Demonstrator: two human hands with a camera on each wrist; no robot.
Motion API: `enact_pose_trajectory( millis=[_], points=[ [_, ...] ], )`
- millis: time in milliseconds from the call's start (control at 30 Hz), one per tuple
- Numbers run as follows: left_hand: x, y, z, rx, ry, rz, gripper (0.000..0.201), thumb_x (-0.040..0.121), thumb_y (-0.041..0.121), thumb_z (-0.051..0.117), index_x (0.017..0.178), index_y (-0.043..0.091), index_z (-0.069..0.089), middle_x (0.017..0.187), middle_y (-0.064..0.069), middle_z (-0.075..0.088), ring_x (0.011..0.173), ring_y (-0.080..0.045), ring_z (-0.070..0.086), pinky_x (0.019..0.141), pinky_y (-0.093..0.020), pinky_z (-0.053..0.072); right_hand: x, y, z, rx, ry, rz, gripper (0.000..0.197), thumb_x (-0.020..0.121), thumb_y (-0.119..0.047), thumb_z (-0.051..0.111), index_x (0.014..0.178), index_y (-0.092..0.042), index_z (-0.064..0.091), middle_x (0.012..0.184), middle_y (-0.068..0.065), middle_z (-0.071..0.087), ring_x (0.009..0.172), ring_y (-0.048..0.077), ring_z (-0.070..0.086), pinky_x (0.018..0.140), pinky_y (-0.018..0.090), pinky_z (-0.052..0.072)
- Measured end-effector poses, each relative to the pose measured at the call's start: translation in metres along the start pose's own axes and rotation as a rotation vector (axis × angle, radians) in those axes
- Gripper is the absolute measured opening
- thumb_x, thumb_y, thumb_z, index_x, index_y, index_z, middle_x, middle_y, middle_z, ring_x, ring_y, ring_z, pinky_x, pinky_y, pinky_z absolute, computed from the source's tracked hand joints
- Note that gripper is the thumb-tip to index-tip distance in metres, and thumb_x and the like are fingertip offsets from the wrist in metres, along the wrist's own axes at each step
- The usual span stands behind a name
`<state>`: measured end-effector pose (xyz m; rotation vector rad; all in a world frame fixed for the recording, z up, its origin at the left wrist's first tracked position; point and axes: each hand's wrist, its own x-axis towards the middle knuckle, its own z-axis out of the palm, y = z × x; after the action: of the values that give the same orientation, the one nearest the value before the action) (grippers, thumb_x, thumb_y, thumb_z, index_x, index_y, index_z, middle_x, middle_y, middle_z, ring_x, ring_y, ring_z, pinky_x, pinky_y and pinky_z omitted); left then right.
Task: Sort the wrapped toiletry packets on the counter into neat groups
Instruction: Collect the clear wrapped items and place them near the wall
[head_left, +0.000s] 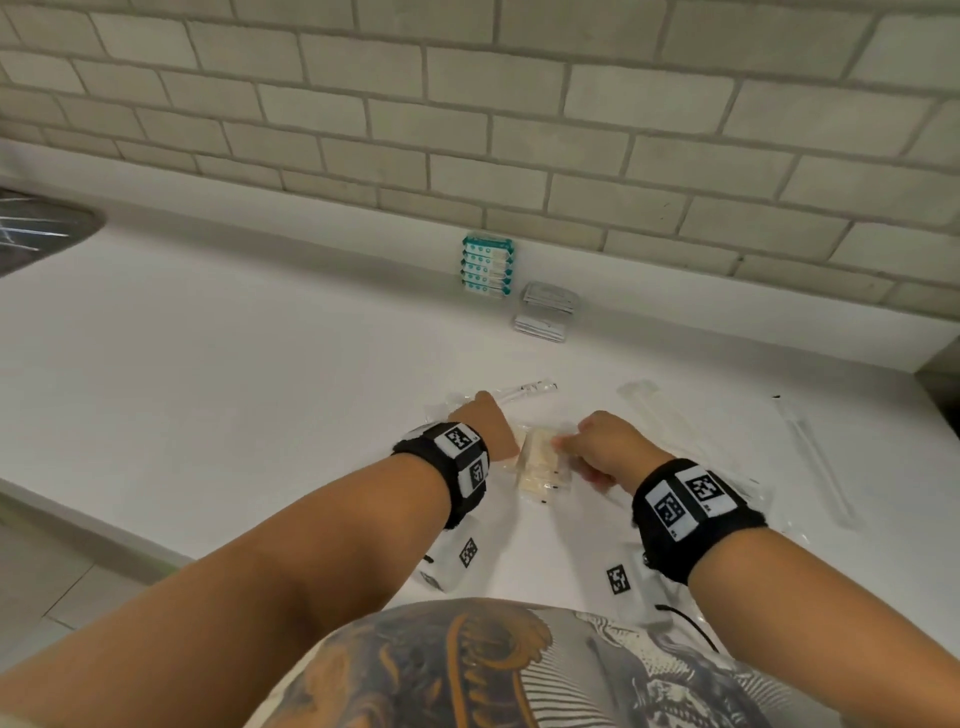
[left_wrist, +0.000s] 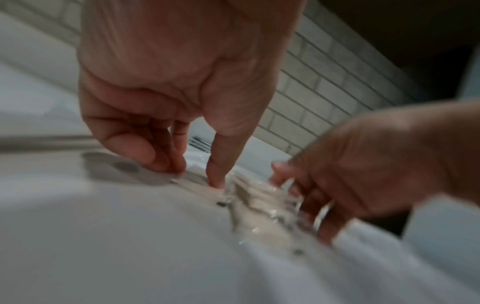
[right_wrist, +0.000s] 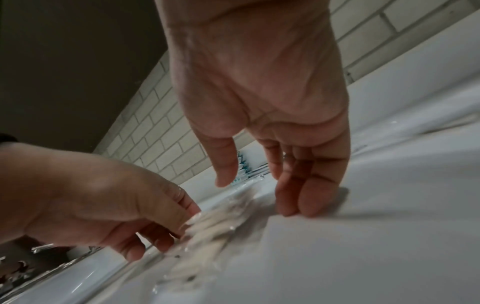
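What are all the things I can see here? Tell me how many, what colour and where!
Teal packets: a row of about five, teal and white, by the tiled wall.
Grey packets: two small stacks, silver-grey, right of the teal ones.
Cream packets: a small pile, cream in clear wrap, between the hands.
Long clear packets: several, see-through, on the right and behind the hands.
Counter: one, white.
Wall: pale brick tiles.
Sink: one, dark, far left.
Left hand: fingertips on the counter by the cream pile.
Right hand: fingers touching the cream pile.
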<state>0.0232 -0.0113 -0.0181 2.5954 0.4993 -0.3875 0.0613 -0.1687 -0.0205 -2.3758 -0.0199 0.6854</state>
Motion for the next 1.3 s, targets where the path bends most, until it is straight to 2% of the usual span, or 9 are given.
enact_pose_trajectory(
  millis=[300,433,533,700,867,1000,1100,1167,1300],
  points=[
    [-0.007,-0.003,-0.014,0.053,-0.121,-0.006,0.035,0.096,0.02,0.05,0.123,0.0,0.058,0.129,-0.013,0.059,0.118,-0.029,0.057,0.092,-0.032,0.046,-0.006,0.01,0.006,0.148,-0.067,0.08,0.025,0.084,-0.023,0.071,0.073,-0.01,0.053,0.069,0.013,0.056,0.062,0.026,0.048,0.056,0.032,0.041],
    [-0.004,-0.004,-0.023,-0.391,-0.041,-0.026,0.014,0.093,0.018,0.055,0.083,0.008,0.057,0.086,-0.012,0.061,0.07,-0.023,0.059,0.054,-0.023,0.045,-0.012,0.007,0.006,0.177,-0.037,0.108,0.021,0.087,-0.022,0.064,0.073,-0.008,0.055,0.07,0.013,0.056,0.06,0.025,0.048,0.053,0.03,0.039],
    [-0.008,0.01,-0.013,-0.658,-0.124,-0.049,0.015,0.091,0.016,0.062,0.08,0.008,0.056,0.074,-0.008,0.059,0.059,-0.018,0.059,0.062,-0.027,0.054,-0.013,0.003,0.007,0.205,-0.002,0.203,0.027,0.089,-0.024,0.051,0.069,-0.007,0.053,0.062,0.011,0.052,0.05,0.021,0.044,0.056,0.03,0.039],
    [-0.017,0.017,0.008,-0.189,-0.138,-0.069,0.031,0.083,0.038,0.067,0.068,0.013,0.057,0.062,-0.003,0.059,0.05,-0.017,0.054,0.059,-0.026,0.049,-0.015,0.004,0.008,0.263,-0.008,0.168,0.042,0.091,-0.039,0.051,0.064,-0.007,0.056,0.057,0.008,0.049,0.046,0.02,0.039,0.049,0.024,0.035],
    [-0.019,0.011,0.009,-0.406,-0.252,-0.079,0.024,0.083,0.018,0.068,0.064,0.01,0.055,0.072,-0.008,0.062,0.059,-0.018,0.057,0.063,-0.027,0.051,-0.016,-0.012,0.014,0.195,-0.088,0.222,0.022,0.087,-0.025,0.061,0.074,-0.008,0.056,0.061,0.006,0.048,0.051,0.017,0.036,0.05,0.027,0.032],
    [-0.025,0.009,0.001,-0.337,-0.238,0.022,0.019,0.096,0.02,0.051,0.098,0.006,0.064,0.1,-0.009,0.069,0.082,-0.021,0.057,0.066,-0.023,0.035,-0.016,-0.025,0.021,0.083,-0.195,0.355,0.019,0.084,-0.026,0.064,0.087,-0.011,0.053,0.075,0.005,0.044,0.061,0.019,0.039,0.053,0.034,0.035],
    [-0.031,0.005,0.003,-0.427,-0.261,-0.057,0.022,0.096,0.017,0.052,0.103,0.0,0.065,0.098,-0.013,0.069,0.097,-0.026,0.065,0.082,-0.029,0.045,-0.015,-0.024,0.026,0.087,-0.146,0.292,0.018,0.087,-0.02,0.061,0.083,-0.007,0.05,0.076,0.01,0.046,0.058,0.022,0.038,0.05,0.031,0.032],
    [-0.031,-0.003,0.008,-0.743,-0.271,-0.091,0.012,0.095,0.004,0.049,0.089,0.003,0.059,0.09,-0.015,0.065,0.083,-0.025,0.066,0.087,-0.033,0.054,-0.016,-0.024,0.033,0.053,-0.083,0.217,0.016,0.082,-0.02,0.06,0.083,-0.006,0.055,0.07,0.01,0.048,0.057,0.022,0.038,0.05,0.029,0.032],
    [-0.031,-0.01,0.014,-0.97,-0.255,-0.196,0.019,0.092,-0.004,0.042,0.082,0.009,0.054,0.082,-0.008,0.058,0.074,-0.017,0.059,0.081,-0.031,0.053,-0.018,-0.025,0.037,0.251,-0.027,0.147,0.051,0.077,-0.006,0.058,0.126,-0.001,0.047,0.096,0.018,0.052,0.065,0.025,0.051,0.037,0.02,0.038]
  ],
)
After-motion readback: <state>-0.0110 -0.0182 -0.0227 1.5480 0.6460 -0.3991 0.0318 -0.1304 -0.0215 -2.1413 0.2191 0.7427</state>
